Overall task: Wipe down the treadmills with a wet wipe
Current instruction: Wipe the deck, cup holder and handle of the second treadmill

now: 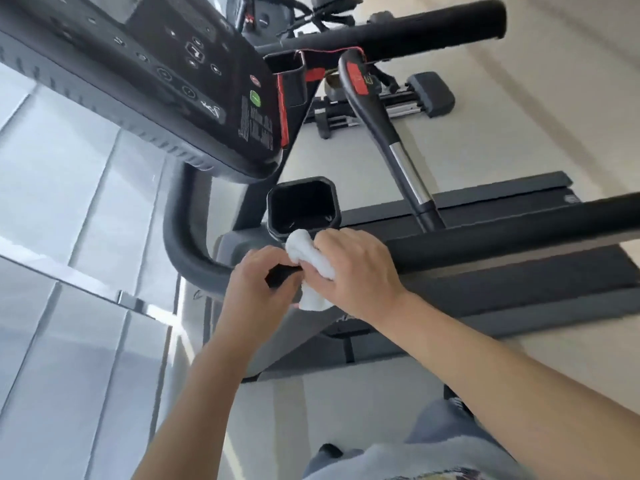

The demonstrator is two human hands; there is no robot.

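The right hand (356,268) grips a bunched white wet wipe (313,261), fingers curled round it, just below the treadmill's black cup holder (301,209) (on the handrail). Beside it the left hand (258,282) curls its fingers round the handrail (187,244)

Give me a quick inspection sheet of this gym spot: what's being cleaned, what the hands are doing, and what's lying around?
Surface: black handrail of the treadmill, with the console tilted above it.
Job's things: white wet wipe, bunched against the rail beside the cup holder.
Clutter: nothing seen.
Hands: right hand grips the wipe; left hand has curled fingers at the wipe's edge, contact unclear.
Cables: thin red cord near the second cup holder.
Surroundings: pale floor, window panes, a dumbbell beyond.
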